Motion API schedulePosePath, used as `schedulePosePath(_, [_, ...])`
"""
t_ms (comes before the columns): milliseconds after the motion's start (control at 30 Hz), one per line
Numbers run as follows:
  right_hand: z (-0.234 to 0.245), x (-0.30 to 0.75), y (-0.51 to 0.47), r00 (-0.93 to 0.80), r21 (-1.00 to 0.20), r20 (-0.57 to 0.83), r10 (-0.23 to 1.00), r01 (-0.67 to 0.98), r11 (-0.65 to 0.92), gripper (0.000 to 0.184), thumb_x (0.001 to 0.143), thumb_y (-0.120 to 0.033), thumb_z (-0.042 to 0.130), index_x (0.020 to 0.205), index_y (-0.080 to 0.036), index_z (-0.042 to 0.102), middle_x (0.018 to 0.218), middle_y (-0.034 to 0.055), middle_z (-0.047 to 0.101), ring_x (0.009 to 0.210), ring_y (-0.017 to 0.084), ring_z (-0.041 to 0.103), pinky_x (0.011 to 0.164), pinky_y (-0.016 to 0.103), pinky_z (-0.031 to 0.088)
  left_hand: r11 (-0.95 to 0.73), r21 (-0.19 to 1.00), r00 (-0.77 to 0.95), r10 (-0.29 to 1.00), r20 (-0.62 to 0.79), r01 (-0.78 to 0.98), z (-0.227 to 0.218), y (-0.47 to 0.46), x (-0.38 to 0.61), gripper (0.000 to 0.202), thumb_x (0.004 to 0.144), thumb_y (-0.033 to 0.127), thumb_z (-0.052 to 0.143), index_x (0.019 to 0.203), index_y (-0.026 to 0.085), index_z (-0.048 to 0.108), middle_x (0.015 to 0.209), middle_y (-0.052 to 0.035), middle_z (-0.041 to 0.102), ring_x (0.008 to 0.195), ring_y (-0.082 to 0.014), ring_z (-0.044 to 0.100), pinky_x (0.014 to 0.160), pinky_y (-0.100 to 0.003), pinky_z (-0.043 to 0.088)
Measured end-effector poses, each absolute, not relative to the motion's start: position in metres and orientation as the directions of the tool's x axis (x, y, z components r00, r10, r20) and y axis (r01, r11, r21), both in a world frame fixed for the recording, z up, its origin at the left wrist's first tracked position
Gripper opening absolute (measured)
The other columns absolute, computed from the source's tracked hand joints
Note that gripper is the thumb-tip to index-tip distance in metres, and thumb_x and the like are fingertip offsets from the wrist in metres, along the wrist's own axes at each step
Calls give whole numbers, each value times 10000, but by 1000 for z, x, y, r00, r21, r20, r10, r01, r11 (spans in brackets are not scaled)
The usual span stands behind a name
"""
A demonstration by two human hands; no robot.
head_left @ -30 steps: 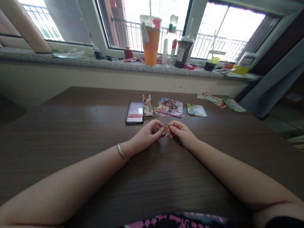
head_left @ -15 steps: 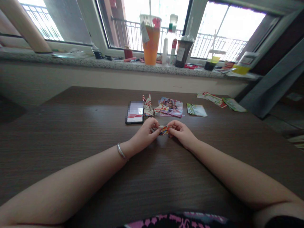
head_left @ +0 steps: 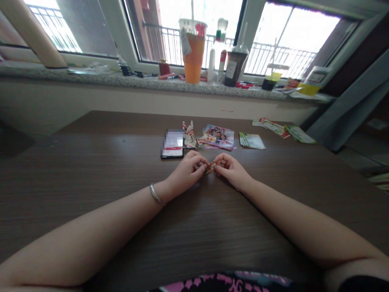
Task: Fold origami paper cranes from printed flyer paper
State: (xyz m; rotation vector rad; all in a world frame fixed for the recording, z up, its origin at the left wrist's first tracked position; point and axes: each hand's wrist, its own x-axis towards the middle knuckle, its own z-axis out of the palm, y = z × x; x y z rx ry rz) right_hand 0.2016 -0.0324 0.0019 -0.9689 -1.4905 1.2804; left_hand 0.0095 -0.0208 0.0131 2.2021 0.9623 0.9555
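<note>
Between my fingertips is a small folded piece of colourful printed paper (head_left: 209,168), held just above the table (head_left: 194,227). My left hand (head_left: 191,168), with a silver bracelet (head_left: 155,193) at the wrist, pinches its left end. On the right end, my right hand (head_left: 229,170) pinches with thumb and forefinger. Fingers cover much of the paper, so its exact folds are hidden. Just beyond my left hand lie a phone (head_left: 172,144) with a lit, blurred screen and a folded paper figure (head_left: 190,136).
Behind my hands are printed leaflets (head_left: 223,136), a stack of green-and-white papers (head_left: 252,140) and more paper strips (head_left: 273,127). On the granite windowsill (head_left: 146,81) stand an orange drink cup (head_left: 193,52), a dark drink cup (head_left: 234,67), bottles and small items.
My hands have come slightly closer together. Less of the printed paper shows between them, and it looks more tilted and bunched. Everything else stays put.
</note>
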Motion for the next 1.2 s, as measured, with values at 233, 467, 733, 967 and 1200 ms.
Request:
schedulePosePath(233, [2, 200, -33, -251, -974, 182, 951, 83, 209, 269, 727, -393, 695, 818, -215, 514, 660, -50, 518, 551, 94, 455, 537, 246, 375, -516, 770, 568, 785, 248, 377, 16, -28, 11, 196, 905, 364, 519, 989, 190, 554, 856, -10, 591, 706, -141, 527, 634, -261, 417])
schedulePosePath(467, [4, 198, -40, -209, -923, 273, 939, 219, 317, 153, 748, -300, 631, 830, -218, 532, 666, -41, 525, 560, 103, 464, 540, 248, 382, -545, 755, 577, 769, 276, 365, 14, -29, 12, 148, 889, 321, 542, 971, 198, 533, 825, -1, 586, 723, -142, 555, 658, -263, 445])
schedulePosePath(733, [7, 200, -46, -224, -817, 387, 894, 366, 445, 46, 768, -186, 572, 808, -209, 575, 772, 3, 597, 709, 136, 556, 629, 265, 456, -563, 766, 577, 752, 318, 311, 14, -30, 13, 117, 871, 265, 544, 950, 181, 532, 911, -41, 593, 814, -158, 601, 760, -304, 514])
schedulePosePath(967, [8, 200, -47, -273, -746, 449, 851, 409, 525, 87, 765, -143, 571, 816, -211, 553, 837, 15, 594, 787, 148, 567, 671, 266, 484, -553, 791, 598, 736, 318, 260, 15, -31, 12, 155, 868, 285, 573, 967, 169, 543, 965, -57, 583, 859, -165, 612, 780, -308, 538])
schedulePosePath(1200, [10, 198, -48, -325, -713, 472, 820, 407, 571, 104, 767, -114, 543, 817, -205, 542, 830, 15, 580, 784, 146, 553, 682, 270, 475, -621, 693, 565, 741, 364, 367, 18, -29, 12, 120, 872, 284, 564, 902, 167, 567, 898, -41, 586, 833, -173, 577, 738, -304, 498])
